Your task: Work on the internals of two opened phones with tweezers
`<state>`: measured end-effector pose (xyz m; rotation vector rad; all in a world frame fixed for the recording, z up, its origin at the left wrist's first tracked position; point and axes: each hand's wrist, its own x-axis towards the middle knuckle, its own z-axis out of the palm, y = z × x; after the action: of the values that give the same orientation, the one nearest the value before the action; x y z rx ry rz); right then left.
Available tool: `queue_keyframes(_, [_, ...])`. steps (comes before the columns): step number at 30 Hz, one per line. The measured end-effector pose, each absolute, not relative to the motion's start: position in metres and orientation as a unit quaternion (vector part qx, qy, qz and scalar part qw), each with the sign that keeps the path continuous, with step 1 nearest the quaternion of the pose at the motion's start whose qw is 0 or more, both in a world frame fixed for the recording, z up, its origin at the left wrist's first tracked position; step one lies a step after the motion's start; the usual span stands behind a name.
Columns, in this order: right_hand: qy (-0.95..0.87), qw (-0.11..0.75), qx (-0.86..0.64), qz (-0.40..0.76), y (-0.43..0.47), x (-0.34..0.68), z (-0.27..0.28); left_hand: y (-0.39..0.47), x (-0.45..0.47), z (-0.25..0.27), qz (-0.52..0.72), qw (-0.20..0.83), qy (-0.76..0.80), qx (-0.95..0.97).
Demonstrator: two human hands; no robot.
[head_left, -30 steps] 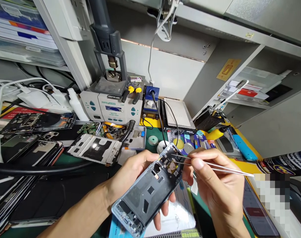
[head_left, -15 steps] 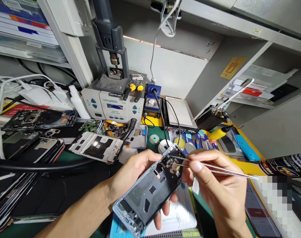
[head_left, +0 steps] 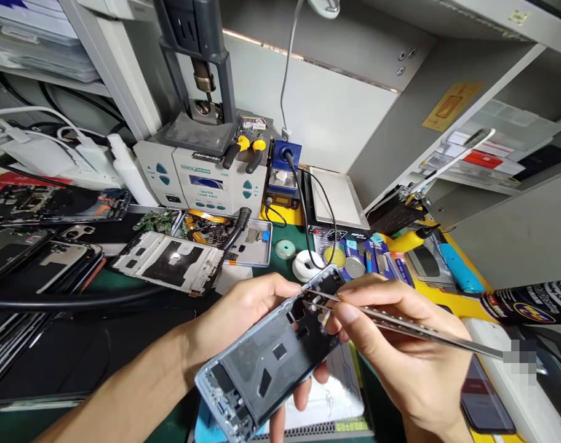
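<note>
My left hand [head_left: 248, 307] is wrapped round an opened smartphone frame [head_left: 266, 357], thumb along its upper left edge and fingertips showing beneath its right side. The frame lies tilted, its dark inside facing up, with small metal parts at both ends. A pair of metal tweezers [head_left: 414, 330] is pinched between the thumb and fingers of my right hand [head_left: 391, 344]. Their tips reach over the upper end of the frame, close to its left edge. Whether they grip a part there is too small to tell.
A hot-air rework station [head_left: 202, 178] stands at the back, a soldering station [head_left: 284, 172] beside it. Stripped phones [head_left: 54, 271] pile up at the left. Solder spools and tins [head_left: 334, 256] sit behind the frame. Another phone [head_left: 486, 394] lies at the right, near a dark can [head_left: 529, 304].
The tweezer tips have shifted left across the frame's upper end, towards its left edge. The tweezers are turned, showing their broad side. The frame has moved slightly left, and the head view has shifted.
</note>
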<state>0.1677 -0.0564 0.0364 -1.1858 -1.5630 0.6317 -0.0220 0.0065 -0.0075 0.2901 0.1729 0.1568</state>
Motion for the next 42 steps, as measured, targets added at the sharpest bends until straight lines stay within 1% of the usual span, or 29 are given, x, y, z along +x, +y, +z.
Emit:
queue_keyframes(5, [-0.665,0.514,-0.486,0.24,-0.056,0.1657,0.0347,0.0064,-0.0223,-0.0044,0.06,0.98,0.071,0.174])
queue_keyframes(16, [-0.689,0.494,-0.497,0.182,-0.0536,0.1655,0.0353,0.004,-0.0236,-0.0078,0.052,0.98,0.102,0.16])
queue_keyframes(21, [-0.683,0.503,-0.488,0.206,-0.054,0.1657,0.0344,0.0038,-0.023,-0.0059,0.066,0.978,0.117,0.16])
queue_keyframes(28, [-0.683,0.502,-0.487,0.211,-0.0558,0.1674,0.0339,0.0025,-0.0237,-0.0067,0.061,0.973,0.143,0.171])
queue_keyframes(36, [-0.692,0.501,-0.476,0.209,-0.055,0.1696,0.04,0.0029,-0.0236,-0.0046,0.081,0.969,0.117,0.204])
queue_keyframes(42, [-0.697,0.5,-0.467,0.215,-0.0555,0.1724,0.0414,0.0062,-0.0273,-0.0093,0.009,0.97,0.124,0.209])
